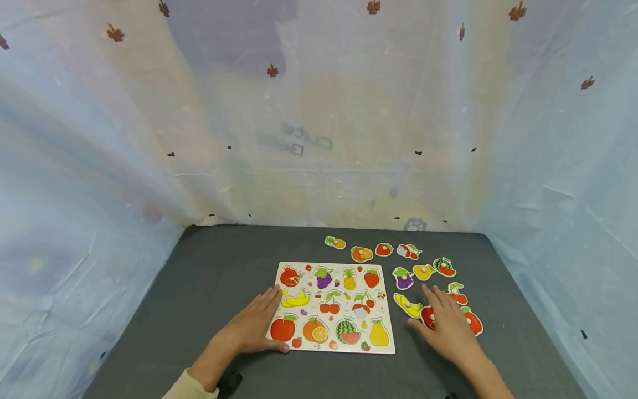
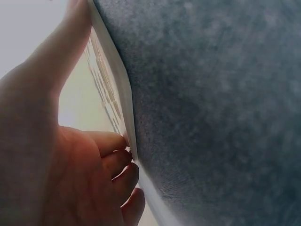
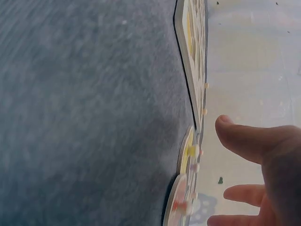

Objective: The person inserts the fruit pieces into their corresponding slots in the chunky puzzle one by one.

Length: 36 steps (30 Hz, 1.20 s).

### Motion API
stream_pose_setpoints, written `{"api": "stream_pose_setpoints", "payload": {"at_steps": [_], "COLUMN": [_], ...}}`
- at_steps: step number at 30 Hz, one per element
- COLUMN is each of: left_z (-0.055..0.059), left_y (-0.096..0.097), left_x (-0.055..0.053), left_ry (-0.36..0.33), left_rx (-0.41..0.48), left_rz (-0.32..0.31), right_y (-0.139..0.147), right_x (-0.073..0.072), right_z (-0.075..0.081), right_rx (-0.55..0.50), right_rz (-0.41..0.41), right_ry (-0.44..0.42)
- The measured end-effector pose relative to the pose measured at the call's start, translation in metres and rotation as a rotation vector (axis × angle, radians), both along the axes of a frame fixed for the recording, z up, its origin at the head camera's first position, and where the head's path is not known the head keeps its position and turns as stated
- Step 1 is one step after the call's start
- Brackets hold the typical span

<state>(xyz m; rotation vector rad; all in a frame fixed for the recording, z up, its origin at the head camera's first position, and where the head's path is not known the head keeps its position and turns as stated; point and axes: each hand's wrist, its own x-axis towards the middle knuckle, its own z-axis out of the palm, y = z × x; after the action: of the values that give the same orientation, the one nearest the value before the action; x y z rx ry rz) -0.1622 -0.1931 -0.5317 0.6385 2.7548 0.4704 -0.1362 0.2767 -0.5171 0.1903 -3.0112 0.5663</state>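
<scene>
A white fruit puzzle board [image 1: 349, 349] lies flat on the dark table. My left hand [image 1: 251, 327] rests along its left side, fingers against the edge and thumb at the near corner. In the left wrist view, the fingertips [image 2: 127, 176] meet the board's rim [image 2: 123, 89]. My right hand [image 1: 448, 332], fingers spread and holding nothing, hovers over the loose knobbed pieces. Under or beside it lie a pomegranate piece [image 1: 427, 316], an apple piece [image 1: 474, 322], a cherry piece [image 1: 457, 298] and a banana piece [image 1: 407, 305]; the hand partly covers some of them.
Farther back are a grape piece [image 1: 402, 279], a pear piece [image 1: 423, 271] and a watermelon piece [image 1: 444, 267]. Pineapple [image 1: 339, 243], orange [image 1: 360, 254] and strawberry [image 1: 384, 250] pieces line the back, beside a red-and-white one [image 1: 408, 252]. Patterned curtains [image 1: 319, 188] surround the table [image 1: 224, 255].
</scene>
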Motion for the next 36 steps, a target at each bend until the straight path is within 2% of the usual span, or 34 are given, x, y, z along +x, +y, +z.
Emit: {"api": "stream_pose_setpoints", "payload": {"at_steps": [4, 10, 13, 19, 27, 36], "left_z": [0.002, 0.007, 0.006, 0.003, 0.0, 0.0], "left_y": [0.002, 0.003, 0.002, 0.001, 0.002, 0.004], "left_x": [0.001, 0.002, 0.001, 0.0, -0.001, -0.001], "left_ry": [-0.006, -0.026, -0.023, -0.018, -0.02, -0.017], "left_rx": [-0.005, 0.019, 0.006, 0.008, 0.012, 0.0], "left_rz": [-0.003, 0.007, 0.006, 0.0, 0.0, -0.01], "right_y": [0.006, 0.014, 0.018, 0.022, 0.023, 0.022], "right_x": [0.001, 0.0, 0.0, -0.003, -0.007, -0.009], "right_z": [0.0, -0.001, -0.001, -0.002, -0.004, -0.005], "right_rx": [-0.031, -0.053, -0.066, -0.072, -0.045, -0.046], "right_rz": [-0.029, -0.062, -0.079, -0.097, -0.126, -0.149], "right_ry": [0.006, 0.08, 0.087, 0.044, -0.066, -0.106]}}
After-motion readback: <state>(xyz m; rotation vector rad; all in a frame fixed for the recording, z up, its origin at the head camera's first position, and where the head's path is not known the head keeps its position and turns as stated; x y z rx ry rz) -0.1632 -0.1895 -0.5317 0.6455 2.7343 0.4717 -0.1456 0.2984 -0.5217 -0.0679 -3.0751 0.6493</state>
